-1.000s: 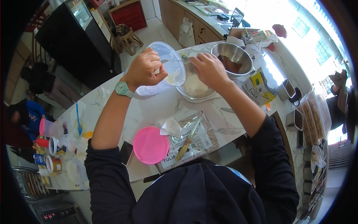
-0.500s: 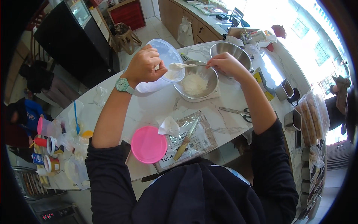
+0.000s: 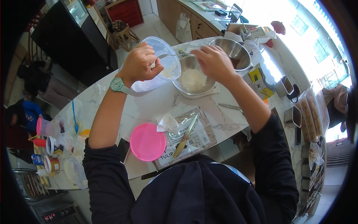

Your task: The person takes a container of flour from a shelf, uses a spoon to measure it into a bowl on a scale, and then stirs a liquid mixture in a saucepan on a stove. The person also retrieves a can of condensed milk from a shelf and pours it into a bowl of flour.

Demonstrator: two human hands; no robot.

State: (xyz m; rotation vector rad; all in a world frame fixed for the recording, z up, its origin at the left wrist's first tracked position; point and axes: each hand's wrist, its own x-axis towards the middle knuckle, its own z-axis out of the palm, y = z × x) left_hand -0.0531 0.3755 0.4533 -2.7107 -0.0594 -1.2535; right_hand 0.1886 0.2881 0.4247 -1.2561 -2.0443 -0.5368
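My left hand (image 3: 145,63) is closed on the rim of a translucent plastic tub (image 3: 169,71) with white powder, holding it tilted. My right hand (image 3: 212,63) pinches a metal spoon (image 3: 168,55), whose head is over the tub. Just right of the tub and below my right hand, a steel bowl (image 3: 179,84) with a white powder mound (image 3: 192,81) stands on a white scale (image 3: 213,90). A second steel bowl (image 3: 240,56) behind it holds something brown. Metal scissors (image 3: 228,106) lie near my right forearm.
A pink lid (image 3: 147,142), flat package (image 3: 197,139) and knife-like tool (image 3: 183,143) lie near my body. Several tubs (image 3: 50,145) crowd the left. A yellow-labelled bag (image 3: 261,84), metal tins (image 3: 291,118) and cookie boxes (image 3: 313,114) line the right. People (image 3: 41,82) are at the left.
Half a second ago the spoon, heaped with white powder, was lower, between tub and bowl. My right hand has since risen and moved left, bringing the spoon head over the tub.
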